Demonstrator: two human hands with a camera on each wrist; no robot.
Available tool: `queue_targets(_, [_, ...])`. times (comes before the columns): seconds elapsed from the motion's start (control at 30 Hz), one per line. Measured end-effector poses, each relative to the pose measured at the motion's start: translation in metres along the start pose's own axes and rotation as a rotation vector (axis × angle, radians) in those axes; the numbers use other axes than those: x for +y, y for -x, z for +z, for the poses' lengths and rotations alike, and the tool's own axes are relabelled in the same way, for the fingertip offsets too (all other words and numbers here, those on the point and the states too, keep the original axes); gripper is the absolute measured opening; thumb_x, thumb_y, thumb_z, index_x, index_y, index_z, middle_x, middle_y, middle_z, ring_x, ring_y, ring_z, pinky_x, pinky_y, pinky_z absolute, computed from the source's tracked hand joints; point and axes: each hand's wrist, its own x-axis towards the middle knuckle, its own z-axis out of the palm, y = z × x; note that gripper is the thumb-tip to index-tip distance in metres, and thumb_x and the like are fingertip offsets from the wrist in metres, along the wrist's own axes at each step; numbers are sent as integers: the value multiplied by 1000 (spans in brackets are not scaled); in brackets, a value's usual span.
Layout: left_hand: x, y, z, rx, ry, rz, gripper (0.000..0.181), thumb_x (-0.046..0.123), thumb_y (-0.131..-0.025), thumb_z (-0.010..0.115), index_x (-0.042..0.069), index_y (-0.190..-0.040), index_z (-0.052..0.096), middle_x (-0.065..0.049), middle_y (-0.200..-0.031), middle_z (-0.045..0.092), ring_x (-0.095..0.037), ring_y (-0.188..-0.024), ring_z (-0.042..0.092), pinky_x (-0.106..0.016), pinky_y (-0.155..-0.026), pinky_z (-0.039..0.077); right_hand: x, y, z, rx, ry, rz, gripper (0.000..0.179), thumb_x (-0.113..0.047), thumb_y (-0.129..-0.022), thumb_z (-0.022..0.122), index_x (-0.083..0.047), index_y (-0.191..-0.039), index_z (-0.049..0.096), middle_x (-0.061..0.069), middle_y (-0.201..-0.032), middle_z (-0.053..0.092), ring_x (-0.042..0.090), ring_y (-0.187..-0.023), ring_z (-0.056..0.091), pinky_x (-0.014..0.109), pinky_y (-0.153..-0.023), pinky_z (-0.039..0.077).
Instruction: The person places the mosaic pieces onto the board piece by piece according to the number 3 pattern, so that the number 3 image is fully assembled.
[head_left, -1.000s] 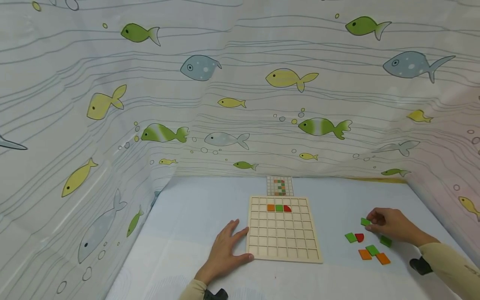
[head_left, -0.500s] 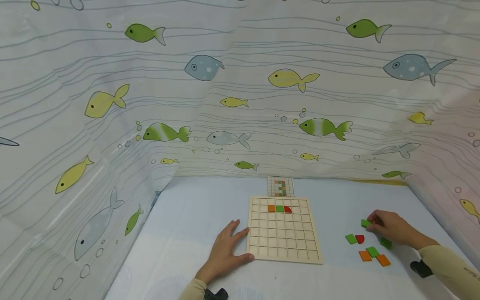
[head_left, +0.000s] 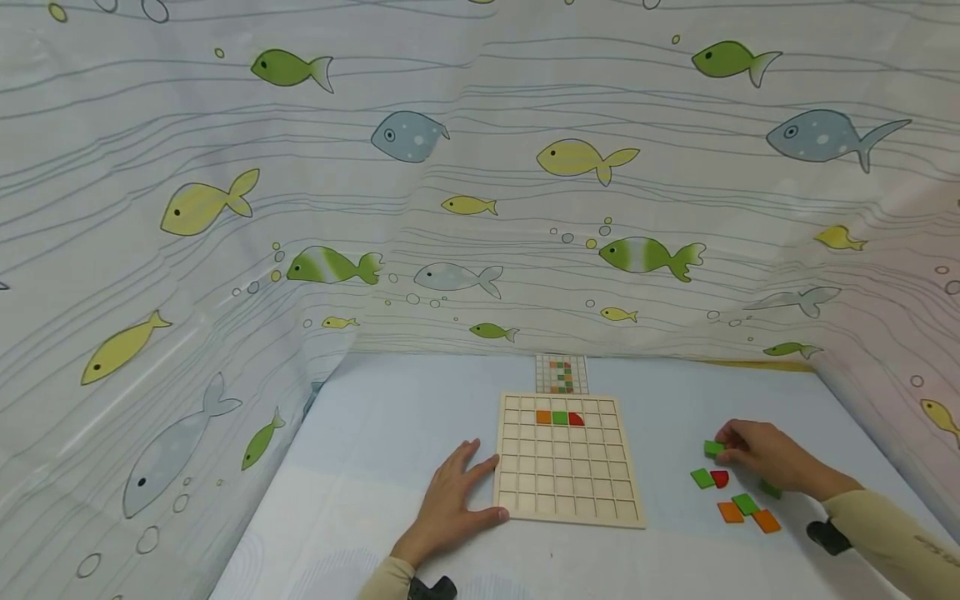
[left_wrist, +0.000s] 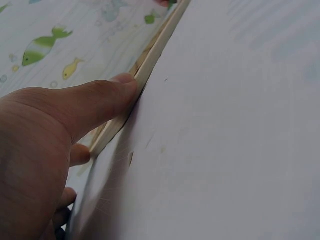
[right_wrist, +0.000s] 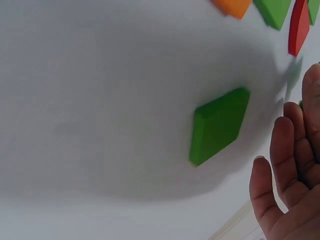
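Note:
In the head view, my right hand (head_left: 772, 457) pinches a green square tile (head_left: 712, 448) between thumb and fingertips, at the right of the table. Below it lie a green tile (head_left: 702, 477) and a red rounded tile (head_left: 720, 478). Another green tile (right_wrist: 219, 127) lies under the palm, plain in the right wrist view. My left hand (head_left: 453, 498) is spread beside the wooden grid board (head_left: 562, 483), its thumb (left_wrist: 112, 95) touching the board's edge near the front left corner. The board bears an orange tile (head_left: 543, 417), a green one (head_left: 560, 417) and a red rounded one (head_left: 576, 419).
Behind the board lies a small pattern card (head_left: 562, 375) with coloured squares on a grid. Nearer the front right are two orange tiles (head_left: 731, 512) with a green tile (head_left: 746, 504) between them. A fish-printed sheet (head_left: 480, 250) walls the table at the back and sides.
My right hand has moved a little to the left, carrying the green tile with it. The left hand has stayed at the board.

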Motion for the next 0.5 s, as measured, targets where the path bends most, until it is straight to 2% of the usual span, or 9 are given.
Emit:
queue_targets(0.13, [0,0,0,4,-2,7,80,58,-87,79,18,-152,59,-19,-170,36,-45,-160,27,-72,-124,26,-13,-3,3,5,-19,-19,22,-20,-95,78,-5,-108,68,-5,-93,67,3,-81,56,21,-73,56])
queue_targets(0.5, [0,-1,0,2,-2,4,80,60,-87,78,19,-153,58,-19,-170,36,-45,-160,27,-73,-124,26,-41,-19,9,16,-27,2,25,-23,-96,79,-5,-111,68,-4,-97,69,11,-85,59,24,-72,56])
